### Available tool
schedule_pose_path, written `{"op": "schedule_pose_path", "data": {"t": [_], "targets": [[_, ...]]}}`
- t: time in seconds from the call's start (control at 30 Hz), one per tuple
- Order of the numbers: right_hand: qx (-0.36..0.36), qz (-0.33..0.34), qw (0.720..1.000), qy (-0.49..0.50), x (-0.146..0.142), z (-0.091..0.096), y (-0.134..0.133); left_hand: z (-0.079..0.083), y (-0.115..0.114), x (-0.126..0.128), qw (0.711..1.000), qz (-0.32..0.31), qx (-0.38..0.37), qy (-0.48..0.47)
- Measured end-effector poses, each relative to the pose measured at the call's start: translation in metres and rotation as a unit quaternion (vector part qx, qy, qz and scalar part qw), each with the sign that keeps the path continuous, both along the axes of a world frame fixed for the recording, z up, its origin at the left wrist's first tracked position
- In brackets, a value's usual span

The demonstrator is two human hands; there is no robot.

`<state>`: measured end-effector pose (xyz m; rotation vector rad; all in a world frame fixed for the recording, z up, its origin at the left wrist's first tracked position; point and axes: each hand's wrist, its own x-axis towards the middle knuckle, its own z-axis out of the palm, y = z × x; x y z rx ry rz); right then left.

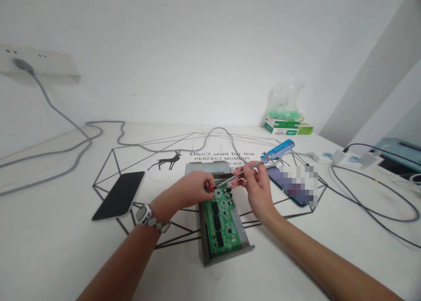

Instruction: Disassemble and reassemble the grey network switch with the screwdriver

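A green circuit board (226, 224) with black chips lies in a grey metal casing (243, 231) on the table. My right hand (256, 187) is closed around the shaft of a screwdriver (276, 153) with a blue handle. The handle points up to the right, and the tip slants down to the far part of the board. Close to that tip, my left hand (199, 186) has its fingers pinched together over the board's left side. What those fingers hold, if anything, is hidden. A watch (144, 214) is on my left wrist.
To the left lies a dark phone or tablet (120, 196); another phone (292, 187) lies to the right. A grey cable (158, 150) crosses the back. Green-white boxes (284, 125) under a clear bag (284, 99) stand at back right, near a power strip (351, 160) with black cables.
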<state>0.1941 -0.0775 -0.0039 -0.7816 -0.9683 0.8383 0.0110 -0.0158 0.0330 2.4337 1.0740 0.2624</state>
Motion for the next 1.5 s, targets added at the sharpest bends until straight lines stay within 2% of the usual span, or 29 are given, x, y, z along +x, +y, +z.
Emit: {"op": "schedule_pose_path", "data": {"t": [0.23, 0.47, 0.67, 1.5], "targets": [[0.023, 0.03, 0.997, -0.066, -0.0038, -0.0014, -0.0055, -0.0024, -0.0025, 0.0008, 1.0, -0.004, 0.022, 0.009], [0.026, 0.012, 0.992, -0.123, -0.0032, -0.0017, -0.0075, -0.0038, -0.0023, 0.0019, 0.999, 0.0, 0.043, 0.022], [0.026, -0.007, 0.992, -0.127, -0.0005, -0.0038, -0.0058, -0.0049, -0.0034, 0.0022, 0.998, -0.003, 0.054, 0.027], [0.018, -0.001, 0.994, -0.107, 0.0005, -0.0021, -0.0049, -0.0014, -0.0055, 0.0031, 0.997, 0.01, 0.065, 0.038]]}}
